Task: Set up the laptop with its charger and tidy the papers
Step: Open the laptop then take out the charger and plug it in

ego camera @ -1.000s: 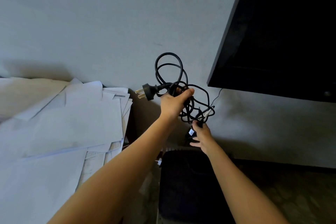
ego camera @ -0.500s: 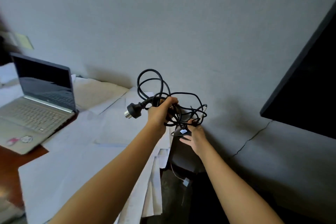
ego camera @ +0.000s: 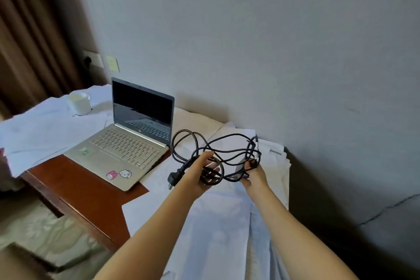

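A tangled black charger cable (ego camera: 225,143) hangs between my hands above the desk. My left hand (ego camera: 200,173) grips its coils, and the plug (ego camera: 173,177) dangles just left of that hand. My right hand (ego camera: 254,175) holds the charger's dark power brick (ego camera: 239,167) with cable wound on it. An open silver laptop (ego camera: 129,141) with a dark screen stands on the brown desk (ego camera: 75,191), left of my hands. Loose white papers (ego camera: 222,218) are spread under my arms, and more papers (ego camera: 43,125) lie left of the laptop.
A white mug (ego camera: 78,103) stands on the papers behind and left of the laptop. Wall sockets (ego camera: 101,61) sit on the grey wall above the desk, beside a brown curtain (ego camera: 34,36). The desk's front edge drops to a patterned floor (ego camera: 34,229).
The view has swung left, so the black screen on the right is gone and the whole laptop, mug and sockets appear. Both hands have carried the cable over the papers.
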